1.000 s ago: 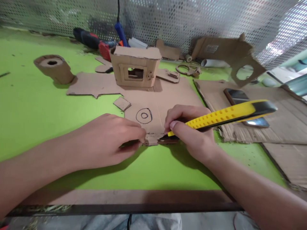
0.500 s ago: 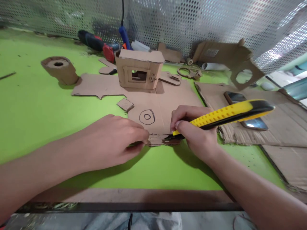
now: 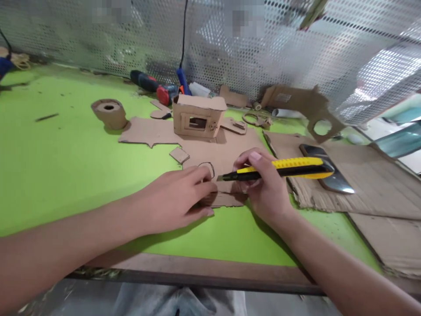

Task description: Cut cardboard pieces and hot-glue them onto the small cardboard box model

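Observation:
My right hand [image 3: 268, 188] is closed around a yellow and black utility knife [image 3: 283, 169], its blade pointing left just above the cardboard sheet [image 3: 226, 153]. Across the sheet's near edge lies my left hand [image 3: 184, 197], its fingers bent and somewhat apart over a narrow strip [image 3: 228, 200]. Whether the fingertips pinch that strip is hidden. A drawn circle [image 3: 210, 168] is partly covered by my left fingers. On the far part of the sheet stands a small cardboard box [image 3: 197, 118] with a window cut in its front.
A cardboard cup shape [image 3: 110, 115] stands at the back left. Behind the box lie a drill [image 3: 154, 87] and a blue tool [image 3: 183, 81]. A phone [image 3: 324, 169] rests on corrugated cardboard [image 3: 371, 180] at the right. A mesh panel rises behind.
The knife blade has lifted off the strip and the knife lies more level. My left fingers have shifted onto the drawn circle's edge. The camera view has also moved.

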A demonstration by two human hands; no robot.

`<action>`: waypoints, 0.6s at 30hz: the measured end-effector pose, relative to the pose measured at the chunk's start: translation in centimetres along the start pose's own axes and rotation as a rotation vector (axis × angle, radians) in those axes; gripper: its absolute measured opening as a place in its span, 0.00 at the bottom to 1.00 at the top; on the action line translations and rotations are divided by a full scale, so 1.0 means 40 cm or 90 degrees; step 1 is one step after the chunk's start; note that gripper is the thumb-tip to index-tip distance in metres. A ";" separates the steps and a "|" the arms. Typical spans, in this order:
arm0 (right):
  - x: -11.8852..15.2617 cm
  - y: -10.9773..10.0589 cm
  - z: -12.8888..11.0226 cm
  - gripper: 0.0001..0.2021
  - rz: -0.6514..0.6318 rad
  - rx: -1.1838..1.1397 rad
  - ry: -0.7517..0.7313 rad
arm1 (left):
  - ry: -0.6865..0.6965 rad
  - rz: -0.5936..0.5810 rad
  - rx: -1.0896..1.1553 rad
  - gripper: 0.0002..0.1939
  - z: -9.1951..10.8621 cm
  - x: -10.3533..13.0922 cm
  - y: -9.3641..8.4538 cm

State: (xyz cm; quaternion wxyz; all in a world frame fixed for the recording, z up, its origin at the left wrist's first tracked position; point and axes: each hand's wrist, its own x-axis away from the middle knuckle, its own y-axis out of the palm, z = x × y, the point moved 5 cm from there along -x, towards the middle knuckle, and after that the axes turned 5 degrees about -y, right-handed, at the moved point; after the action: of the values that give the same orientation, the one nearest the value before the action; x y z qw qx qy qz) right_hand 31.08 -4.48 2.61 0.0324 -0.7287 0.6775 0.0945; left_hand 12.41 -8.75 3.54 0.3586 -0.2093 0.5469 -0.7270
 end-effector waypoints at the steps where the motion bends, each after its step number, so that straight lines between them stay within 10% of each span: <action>1: 0.000 -0.005 -0.001 0.15 0.017 0.024 -0.018 | 0.006 -0.004 0.011 0.12 0.001 0.000 0.002; 7: -0.002 -0.032 -0.008 0.26 0.124 0.124 -0.110 | -0.012 -0.029 0.123 0.04 -0.001 -0.006 0.005; 18: 0.003 -0.010 -0.014 0.19 0.026 0.149 -0.071 | 0.038 -0.023 0.053 0.11 -0.006 -0.006 0.003</action>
State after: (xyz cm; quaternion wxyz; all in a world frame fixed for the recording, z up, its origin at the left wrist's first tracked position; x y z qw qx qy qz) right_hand 31.54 -4.65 3.12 0.1527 -0.6998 0.6956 0.0558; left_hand 12.45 -8.44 3.38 0.3372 -0.1827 0.5226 -0.7615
